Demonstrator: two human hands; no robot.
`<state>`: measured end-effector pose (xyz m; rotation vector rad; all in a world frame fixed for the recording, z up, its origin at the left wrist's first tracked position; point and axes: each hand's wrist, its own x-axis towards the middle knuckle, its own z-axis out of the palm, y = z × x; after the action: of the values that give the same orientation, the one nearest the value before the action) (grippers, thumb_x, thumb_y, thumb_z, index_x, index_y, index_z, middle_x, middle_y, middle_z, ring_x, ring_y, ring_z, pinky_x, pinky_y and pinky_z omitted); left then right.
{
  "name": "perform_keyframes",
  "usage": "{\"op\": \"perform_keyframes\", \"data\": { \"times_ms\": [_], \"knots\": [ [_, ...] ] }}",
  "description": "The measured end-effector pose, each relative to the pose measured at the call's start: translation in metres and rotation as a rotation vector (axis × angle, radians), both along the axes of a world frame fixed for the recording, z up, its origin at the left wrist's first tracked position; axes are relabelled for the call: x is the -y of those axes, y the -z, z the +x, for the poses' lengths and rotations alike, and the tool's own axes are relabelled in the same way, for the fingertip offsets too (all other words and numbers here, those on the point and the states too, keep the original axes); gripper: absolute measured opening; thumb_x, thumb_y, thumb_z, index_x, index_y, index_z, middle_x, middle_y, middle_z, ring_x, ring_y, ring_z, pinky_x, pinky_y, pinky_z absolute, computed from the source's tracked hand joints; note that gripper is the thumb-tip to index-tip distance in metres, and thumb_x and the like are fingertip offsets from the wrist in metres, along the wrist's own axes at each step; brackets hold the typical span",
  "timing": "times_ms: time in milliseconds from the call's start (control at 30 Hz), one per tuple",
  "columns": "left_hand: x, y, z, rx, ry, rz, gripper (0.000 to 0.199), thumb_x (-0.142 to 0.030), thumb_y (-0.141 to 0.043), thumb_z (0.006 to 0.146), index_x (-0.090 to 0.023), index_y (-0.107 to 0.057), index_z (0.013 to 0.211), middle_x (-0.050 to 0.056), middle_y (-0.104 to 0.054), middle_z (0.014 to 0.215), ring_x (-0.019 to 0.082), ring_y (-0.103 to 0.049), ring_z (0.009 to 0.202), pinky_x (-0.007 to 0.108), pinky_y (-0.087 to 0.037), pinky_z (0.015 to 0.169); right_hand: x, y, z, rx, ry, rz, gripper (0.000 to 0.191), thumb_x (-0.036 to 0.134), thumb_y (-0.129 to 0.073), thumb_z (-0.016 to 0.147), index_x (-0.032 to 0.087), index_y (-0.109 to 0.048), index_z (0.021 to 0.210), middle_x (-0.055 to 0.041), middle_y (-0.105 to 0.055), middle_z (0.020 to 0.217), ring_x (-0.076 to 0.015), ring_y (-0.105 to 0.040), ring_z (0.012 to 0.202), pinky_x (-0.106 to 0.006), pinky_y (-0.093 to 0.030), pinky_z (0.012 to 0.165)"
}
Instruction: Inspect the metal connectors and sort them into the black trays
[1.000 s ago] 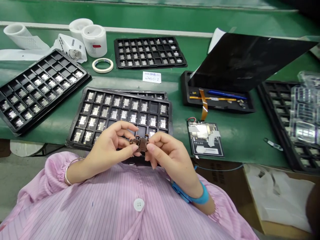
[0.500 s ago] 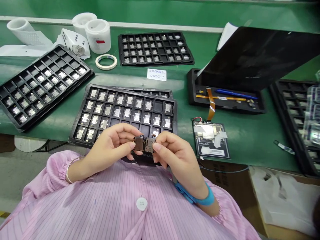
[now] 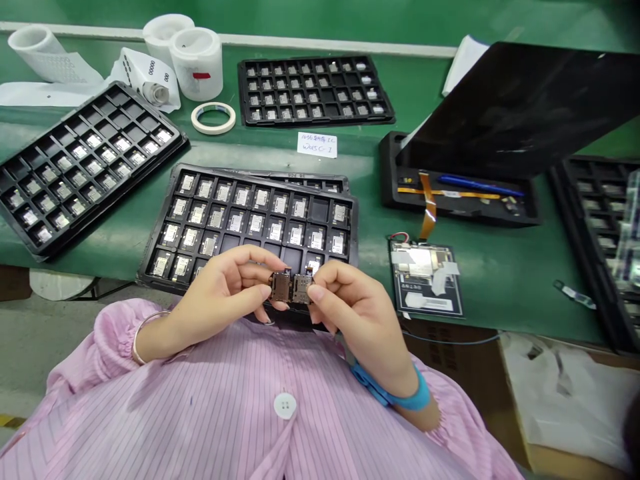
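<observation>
My left hand (image 3: 235, 287) pinches a small brownish metal card-slot module (image 3: 281, 287) between thumb and fingers. A similar, greyer card-slot module (image 3: 302, 289) is held at its right edge by my right hand (image 3: 350, 303). Side by side, the two modules are upright with short dark tabs on top; whether their edges touch I cannot tell. Both hands hover over the front edge of a black compartment tray (image 3: 354, 220), which holds rows of like modules and a few bare pockets. My fingers hide part of its front row.
Other module trays lie at the left (image 3: 183, 141), back (image 3: 391, 119) and right (image 3: 560, 200). A device with exposed circuitry (image 3: 430, 303) is joined by an orange flex cable (image 3: 428, 210) to an open black box (image 3: 387, 180). Tape rolls (image 3: 197, 63) and a handwritten label (image 3: 317, 145) are behind.
The two modules have come slightly closer together, the gap between them narrowing. Both hands keep their pinch. The whole view has shifted a little.
</observation>
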<state>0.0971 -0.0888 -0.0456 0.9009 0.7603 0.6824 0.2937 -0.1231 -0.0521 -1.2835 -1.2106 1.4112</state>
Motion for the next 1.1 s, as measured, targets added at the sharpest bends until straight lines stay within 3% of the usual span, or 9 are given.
{"op": "perform_keyframes", "data": {
  "times_ms": [633,867,1100],
  "knots": [
    [0.0001,0.0021,-0.0018,-0.031,0.026,0.013,0.019,-0.015,-0.065,0.09,-0.017,-0.06,0.108,0.005,-0.075,0.087,0.015,-0.074,0.079,0.016,-0.058,0.058,-0.0005,-0.0013,0.0001,-0.002,-0.007,0.002,0.02,0.027,-0.061,0.088,0.021,-0.052,0.071,0.0054,-0.054,0.054,-0.0067,-0.04,0.042,-0.021,-0.029,0.04],
    [-0.0019,-0.0013,-0.0004,-0.068,0.011,0.02,0.018,-0.017,-0.067,0.089,-0.014,-0.061,0.106,0.005,-0.074,0.079,0.014,-0.072,0.069,0.016,-0.057,0.056,-0.0002,-0.0027,0.0017,0.024,-0.018,0.01,0.02,0.029,-0.06,0.088,0.022,-0.052,0.071,0.0041,-0.055,0.054,-0.0078,-0.04,0.043,-0.021,-0.028,0.04],
    [-0.0012,-0.0006,-0.0007,-0.072,0.014,0.024,0.017,-0.017,-0.065,0.091,-0.016,-0.063,0.108,0.006,-0.075,0.085,0.016,-0.074,0.079,0.017,-0.058,0.058,-0.0014,-0.0012,0.002,0.066,-0.01,0.029,0.017,0.025,-0.057,0.086,0.022,-0.052,0.07,0.0037,-0.055,0.053,-0.0093,-0.044,0.045,-0.022,-0.032,0.043]
  ]
}}
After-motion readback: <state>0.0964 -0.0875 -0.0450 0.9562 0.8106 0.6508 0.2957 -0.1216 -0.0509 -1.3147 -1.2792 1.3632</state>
